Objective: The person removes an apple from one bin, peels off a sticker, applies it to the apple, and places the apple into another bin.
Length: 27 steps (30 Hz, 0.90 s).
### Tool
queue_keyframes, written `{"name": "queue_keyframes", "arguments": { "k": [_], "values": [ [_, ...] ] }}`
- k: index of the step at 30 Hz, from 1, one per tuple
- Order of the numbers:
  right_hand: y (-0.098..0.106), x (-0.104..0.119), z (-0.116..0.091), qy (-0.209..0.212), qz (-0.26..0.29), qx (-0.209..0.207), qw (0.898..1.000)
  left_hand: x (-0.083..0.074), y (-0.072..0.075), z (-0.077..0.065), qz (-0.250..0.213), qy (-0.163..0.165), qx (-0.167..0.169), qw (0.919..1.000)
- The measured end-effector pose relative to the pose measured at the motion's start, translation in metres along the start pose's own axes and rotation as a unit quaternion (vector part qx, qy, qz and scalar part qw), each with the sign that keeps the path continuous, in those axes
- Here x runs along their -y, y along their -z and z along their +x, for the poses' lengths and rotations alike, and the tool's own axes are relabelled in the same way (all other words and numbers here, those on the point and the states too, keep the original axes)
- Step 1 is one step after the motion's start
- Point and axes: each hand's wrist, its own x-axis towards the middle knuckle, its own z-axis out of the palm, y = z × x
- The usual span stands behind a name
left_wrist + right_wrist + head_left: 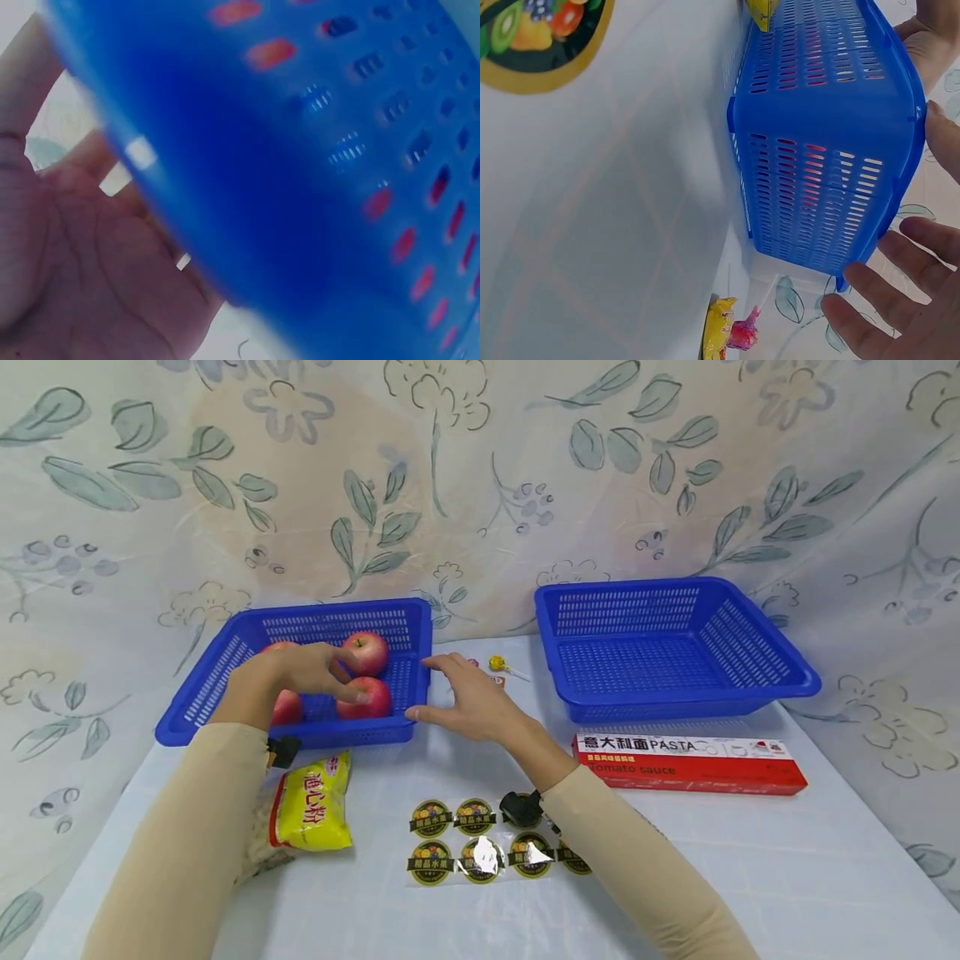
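Several red apples (367, 652) lie inside the left blue basket (375, 732). Over this basket hangs my left hand (309, 670), its fingers loosely bent near the front right apple (372, 700); the left wrist view shows a bare palm (90, 262) beside the blue rim (161, 180). At the basket's right end is my right hand (476, 700), thumb and fingers spread apart. In the right wrist view its fingertips are at the basket's rim (907, 142); whether they press on it I cannot tell. Neither hand holds anything.
Right of the hands stands a second blue basket (630, 664), with a red pasta box (690, 766) before it. A yellow bag (315, 806) lies at front left, a sheet of round stickers (480, 843) at front centre. Lollipops (498, 663) lie between the baskets.
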Motion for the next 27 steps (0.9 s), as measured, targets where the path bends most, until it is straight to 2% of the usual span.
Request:
{"name": "queue_keyframes", "arguments": {
  "k": [7,14,19,27],
  "values": [
    [-0.002,0.001,-0.001,0.004,0.011,-0.003,1.000,-0.001,0.006,0.004,-0.050,0.008,0.065,0.9967],
    [0.002,0.000,-0.003,-0.004,0.014,-0.003,1.000,-0.007,0.010,0.005,-0.052,0.015,0.110,0.9925],
    [0.004,-0.002,-0.003,-0.004,0.017,-0.006,1.000,-0.014,0.006,0.013,-0.041,0.023,0.110,0.9928],
    [0.002,-0.003,-0.002,-0.004,0.025,-0.002,1.000,-0.022,0.000,0.022,0.033,0.035,0.090,0.9948]
  ]
}}
